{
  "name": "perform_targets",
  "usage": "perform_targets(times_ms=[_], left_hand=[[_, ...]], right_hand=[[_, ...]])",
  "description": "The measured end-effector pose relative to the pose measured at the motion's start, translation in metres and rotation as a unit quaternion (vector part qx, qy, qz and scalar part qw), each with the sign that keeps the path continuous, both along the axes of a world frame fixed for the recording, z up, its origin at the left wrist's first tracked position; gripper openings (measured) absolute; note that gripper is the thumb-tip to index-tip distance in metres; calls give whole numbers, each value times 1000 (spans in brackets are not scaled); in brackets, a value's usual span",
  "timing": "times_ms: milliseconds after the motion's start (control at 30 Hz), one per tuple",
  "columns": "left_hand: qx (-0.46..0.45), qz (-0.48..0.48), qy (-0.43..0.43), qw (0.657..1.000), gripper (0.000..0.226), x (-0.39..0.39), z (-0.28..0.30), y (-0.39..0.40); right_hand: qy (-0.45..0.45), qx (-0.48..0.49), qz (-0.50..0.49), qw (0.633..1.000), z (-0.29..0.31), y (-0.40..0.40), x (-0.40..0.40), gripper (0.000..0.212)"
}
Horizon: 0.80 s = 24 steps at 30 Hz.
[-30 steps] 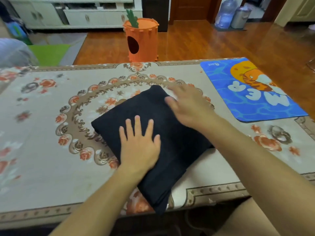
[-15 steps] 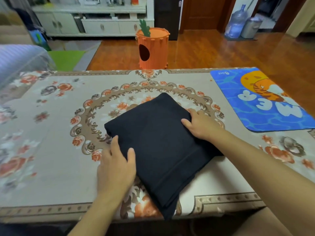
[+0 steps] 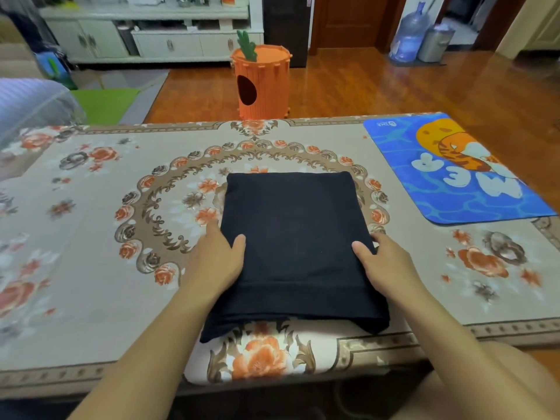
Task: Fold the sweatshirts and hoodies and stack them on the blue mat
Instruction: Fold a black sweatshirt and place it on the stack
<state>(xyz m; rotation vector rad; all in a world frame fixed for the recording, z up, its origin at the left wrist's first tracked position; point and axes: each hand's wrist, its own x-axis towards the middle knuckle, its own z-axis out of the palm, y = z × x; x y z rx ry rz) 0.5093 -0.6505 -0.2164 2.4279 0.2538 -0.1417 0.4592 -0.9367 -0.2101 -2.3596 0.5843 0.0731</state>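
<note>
Head view: dark sweatshirt (image 3: 291,237) folded at counter (image 3: 91,298) centre, left hand (image 3: 216,260) and right hand (image 3: 383,268) gripping its side edges, thumbs on top; blue mat (image 3: 448,207) bare, so stacking remains.

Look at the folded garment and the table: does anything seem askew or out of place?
Slightly: the folded black sweatshirt has its near corners sagging unevenly, the left one over the table edge.
</note>
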Motion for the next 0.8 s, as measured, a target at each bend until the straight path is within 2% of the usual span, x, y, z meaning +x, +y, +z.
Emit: perform_targets(times_ms=[33,100,200,267,300,367,467,533,600,633,700,800], left_hand=[[-1,5,39,999,66,-8,3,3],[-99,36,116,988,60,-15,14,9],[-328,51,248,910,45,-18,32,15],[-377,30,279,883,42,-24,34,16],[-374,19,276,885,39,-28,32,15],[-332,2,227,916,34,-35,23,14],[-247,-23,164,955,42,-48,14,12],[-178,-59,193,963,49,-58,14,11],[-95,-100,228,964,36,-63,30,12],[-75,-101,235,964,36,-62,42,13],[-79,-50,218,971,56,-48,58,13],[-126,13,182,975,62,-17,61,10]], right_hand=[[15,6,1,1000,1,0,-2,54],[54,27,0,998,4,-1,-3,55],[79,59,-15,995,8,-3,-4,54],[80,102,-15,992,10,-4,-9,46],[77,121,-10,990,11,-4,-12,40],[53,125,-7,991,13,-5,-17,30],[49,95,-4,994,17,-10,-21,23],[110,42,34,992,25,-15,-23,33],[158,-35,61,985,34,-18,-21,46],[153,-67,56,984,39,-19,-17,53],[123,-93,36,987,49,-14,-3,61],[133,-40,27,990,52,4,19,65]])
